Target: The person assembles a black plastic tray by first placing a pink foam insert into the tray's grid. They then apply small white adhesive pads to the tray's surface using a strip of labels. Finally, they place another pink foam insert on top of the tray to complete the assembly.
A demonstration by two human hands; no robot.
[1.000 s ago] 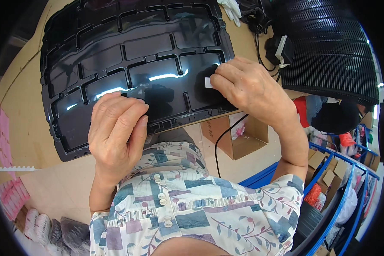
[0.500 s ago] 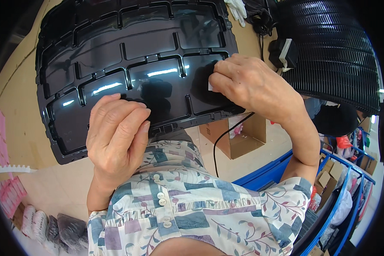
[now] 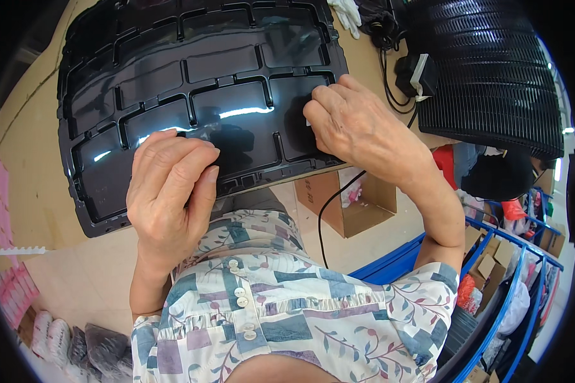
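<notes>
A wide, shiny black plastic tray (image 3: 223, 102) with rows of moulded compartments lies in front of me. My left hand (image 3: 169, 191) is over its near left part, fingers curled together with the thumb against them; what they hold, if anything, is hidden. At the tray's near right compartment, my right hand (image 3: 358, 131) is closed in a pinch. A sliver of a small white piece (image 3: 308, 123) shows at its fingertips, mostly covered by the fingers.
Stacked black ribbed trays (image 3: 485, 83) stand at the right, beside a black power adapter (image 3: 415, 76) with cables. A white glove (image 3: 346, 16) lies at the back. Below are an open cardboard box (image 3: 348, 204), a blue rack (image 3: 511, 287) and pink sheets (image 3: 13, 287).
My right hand has shifted slightly left, and the white piece at its fingertips shows less. The left hand has moved a little up and left. The tray sits slightly higher in view.
</notes>
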